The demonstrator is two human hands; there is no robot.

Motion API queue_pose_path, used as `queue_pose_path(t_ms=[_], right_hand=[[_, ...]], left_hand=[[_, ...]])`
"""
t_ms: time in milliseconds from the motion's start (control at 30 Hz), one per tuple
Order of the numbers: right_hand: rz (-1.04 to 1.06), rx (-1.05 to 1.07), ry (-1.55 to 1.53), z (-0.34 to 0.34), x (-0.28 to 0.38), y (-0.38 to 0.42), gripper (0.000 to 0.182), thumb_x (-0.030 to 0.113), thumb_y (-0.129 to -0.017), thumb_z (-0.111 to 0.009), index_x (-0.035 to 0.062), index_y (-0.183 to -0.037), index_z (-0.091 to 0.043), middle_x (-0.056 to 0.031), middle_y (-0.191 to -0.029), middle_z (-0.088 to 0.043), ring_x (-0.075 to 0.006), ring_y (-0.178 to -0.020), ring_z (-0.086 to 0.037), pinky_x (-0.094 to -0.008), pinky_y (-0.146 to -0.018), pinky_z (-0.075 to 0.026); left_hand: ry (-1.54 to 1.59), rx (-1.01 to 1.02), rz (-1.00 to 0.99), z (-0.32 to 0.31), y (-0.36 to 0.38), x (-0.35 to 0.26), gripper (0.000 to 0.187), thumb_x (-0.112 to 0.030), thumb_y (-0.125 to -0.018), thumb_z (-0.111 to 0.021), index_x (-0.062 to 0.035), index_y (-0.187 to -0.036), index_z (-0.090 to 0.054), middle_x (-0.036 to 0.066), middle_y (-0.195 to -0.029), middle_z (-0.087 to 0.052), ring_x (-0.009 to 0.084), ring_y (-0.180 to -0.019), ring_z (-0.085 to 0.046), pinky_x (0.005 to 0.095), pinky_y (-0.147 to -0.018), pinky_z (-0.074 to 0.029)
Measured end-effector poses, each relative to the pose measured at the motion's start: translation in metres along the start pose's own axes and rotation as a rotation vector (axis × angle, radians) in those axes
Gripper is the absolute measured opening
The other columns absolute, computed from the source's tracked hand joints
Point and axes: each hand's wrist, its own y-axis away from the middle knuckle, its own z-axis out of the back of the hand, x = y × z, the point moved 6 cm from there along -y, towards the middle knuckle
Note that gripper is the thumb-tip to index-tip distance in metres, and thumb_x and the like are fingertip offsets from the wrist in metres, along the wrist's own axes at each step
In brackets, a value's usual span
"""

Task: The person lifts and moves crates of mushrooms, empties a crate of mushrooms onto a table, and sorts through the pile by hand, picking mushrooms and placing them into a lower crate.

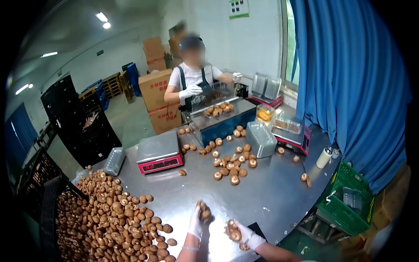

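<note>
My gloved left hand point(196, 225) is closed around brown mushrooms point(204, 212) above the steel table point(196, 183). To its right, my gloved right hand point(249, 236) grips more mushrooms point(232, 231), their pale stems partly showing. Just under the right hand lies another mushroom point(244, 247), beside a dark flat object point(254, 228) that the hand partly covers. How many mushrooms each hand has is hard to make out. A large heap of loose mushrooms point(115, 218) spreads left of my hands, spilling from a black crate point(49, 214).
Ahead stand a scale point(159, 150), scattered mushrooms point(231, 165), a clear plastic tray stack point(262, 139) and a second scale point(290, 133). Across the table, a gloved co-worker point(196, 78) is at a wrapping machine point(227, 122). A green crate point(349, 198) sits right, below a blue curtain point(349, 74).
</note>
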Motion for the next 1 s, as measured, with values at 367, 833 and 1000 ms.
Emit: queue_pose_path(t_ms=[367,833,1000], right_hand=[[0.228,0.229,0.027,-0.074,0.082,0.015,0.041,0.042,-0.098,-0.043,0.0130,-0.126,-0.050,-0.0027,-0.112,-0.057,-0.0123,-0.097,-0.057,-0.0309,-0.076,-0.053],[-0.126,0.184,0.148,-0.094,0.031,0.020,0.043,0.049,-0.094,-0.045,0.0179,-0.124,-0.049,-0.0057,-0.109,-0.060,-0.0202,-0.093,-0.063,-0.0370,-0.065,-0.058],[-0.102,0.437,0.318,-0.124,0.066,0.005,0.034,0.043,-0.093,-0.048,0.0113,-0.105,-0.052,-0.0068,-0.095,-0.056,-0.0179,-0.084,-0.058,-0.0305,-0.063,-0.052]], left_hand=[[-1.474,-0.224,-0.289,-0.064,-0.009,0.025,0.044,-0.006,-0.079,-0.065,-0.0037,-0.122,-0.058,0.014,-0.125,-0.057,0.0271,-0.118,-0.051,0.0344,-0.101,-0.040],[-1.326,-0.546,-0.295,-0.010,0.051,0.014,0.017,0.000,-0.084,-0.060,-0.0006,-0.100,-0.065,0.013,-0.109,-0.063,0.0187,-0.091,-0.063,0.0279,-0.074,-0.053],[-1.034,-0.811,-0.323,0.000,0.112,-0.005,0.015,-0.008,-0.091,-0.056,-0.0012,-0.103,-0.062,0.006,-0.102,-0.063,0.0067,-0.072,-0.057,0.0207,-0.059,-0.049]])
